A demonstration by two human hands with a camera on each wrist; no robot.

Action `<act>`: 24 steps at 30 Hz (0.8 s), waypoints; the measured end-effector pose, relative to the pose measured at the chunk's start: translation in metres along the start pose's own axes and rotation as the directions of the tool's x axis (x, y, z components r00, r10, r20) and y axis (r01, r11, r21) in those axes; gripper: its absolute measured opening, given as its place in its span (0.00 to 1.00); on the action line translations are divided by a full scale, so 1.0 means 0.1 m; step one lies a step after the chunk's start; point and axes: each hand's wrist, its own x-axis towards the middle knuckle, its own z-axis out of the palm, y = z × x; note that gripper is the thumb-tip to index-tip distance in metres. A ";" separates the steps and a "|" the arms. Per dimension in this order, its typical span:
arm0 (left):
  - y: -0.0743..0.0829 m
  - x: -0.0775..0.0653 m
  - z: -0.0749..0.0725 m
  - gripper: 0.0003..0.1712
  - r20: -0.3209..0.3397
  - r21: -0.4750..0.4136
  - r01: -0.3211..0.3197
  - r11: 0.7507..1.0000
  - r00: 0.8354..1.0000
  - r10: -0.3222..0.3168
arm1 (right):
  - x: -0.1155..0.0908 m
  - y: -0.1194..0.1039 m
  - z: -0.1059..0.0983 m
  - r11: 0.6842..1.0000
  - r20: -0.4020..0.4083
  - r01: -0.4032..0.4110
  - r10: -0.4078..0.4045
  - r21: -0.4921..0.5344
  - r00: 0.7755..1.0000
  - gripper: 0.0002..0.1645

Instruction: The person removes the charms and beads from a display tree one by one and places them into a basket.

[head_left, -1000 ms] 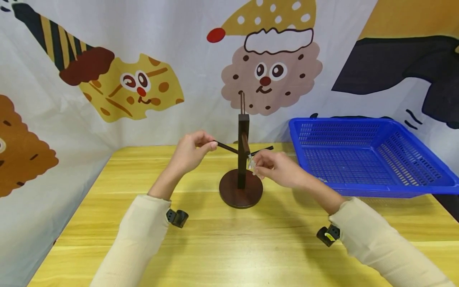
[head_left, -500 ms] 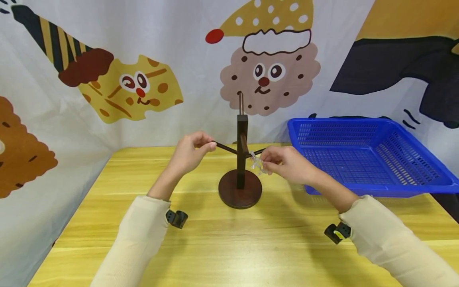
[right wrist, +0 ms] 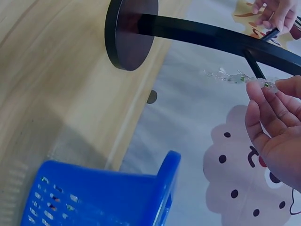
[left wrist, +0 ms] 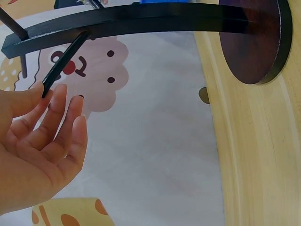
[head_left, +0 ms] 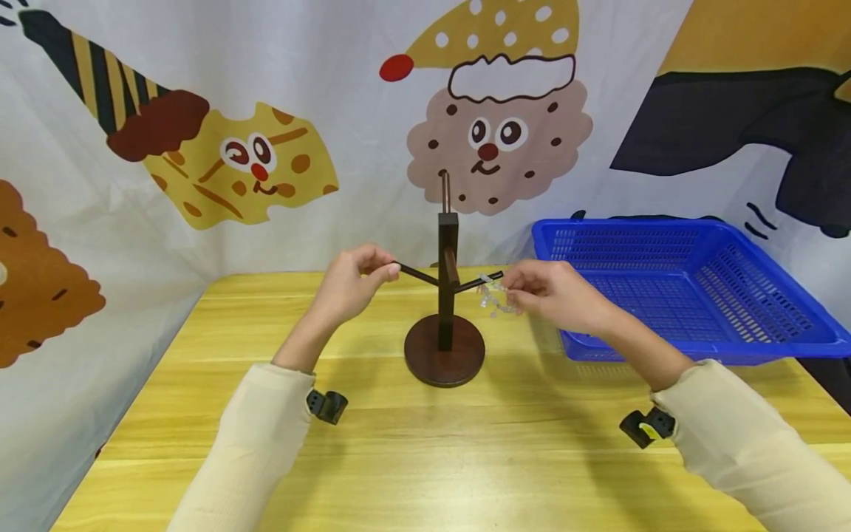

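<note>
A dark wooden stand (head_left: pixel 446 318) with a round base and thin side pegs stands upright on the table. My left hand (head_left: pixel 359 279) pinches the tip of its left peg (head_left: pixel 419 274) between thumb and forefinger; the left wrist view shows the other fingers spread loosely. At the other side, my right hand (head_left: pixel 555 295) pinches a bracelet of clear beads (right wrist: pixel 235 78), with a fine chain end trailing off. In the head view the bracelet overlaps the outer part of the right peg (head_left: pixel 470 284) and hangs in a loop below it.
A blue plastic basket (head_left: pixel 665 351) with perforated walls stands on the right of the yellow wood-grain table (head_left: pixel 425 451), close beside my right forearm. Behind the table hangs a white cloth (head_left: pixel 372 148) printed with cartoon biscuits.
My right hand has moved rightward with the bracelet, from beside the stand's post out to the right peg's end. The left hand keeps its pinch on the left peg.
</note>
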 end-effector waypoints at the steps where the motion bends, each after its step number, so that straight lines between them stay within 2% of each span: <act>1: 0.00 0.00 0.00 0.10 0.000 -0.001 0.000 1.000 1.000 0.000 | -0.01 0.00 -0.01 1.000 -0.002 -0.003 0.003 -0.004 1.000 0.06; 11: 0.00 0.00 0.00 0.10 0.005 -0.008 0.007 1.000 1.000 -0.007 | -0.05 -0.03 -0.14 0.999 -0.032 -0.032 0.031 -0.044 0.999 0.06; 24: 0.00 -0.01 0.00 0.10 0.006 -0.016 0.005 1.000 1.000 -0.005 | -0.09 -0.01 -0.29 0.995 -0.073 -0.013 0.006 -0.099 0.997 0.05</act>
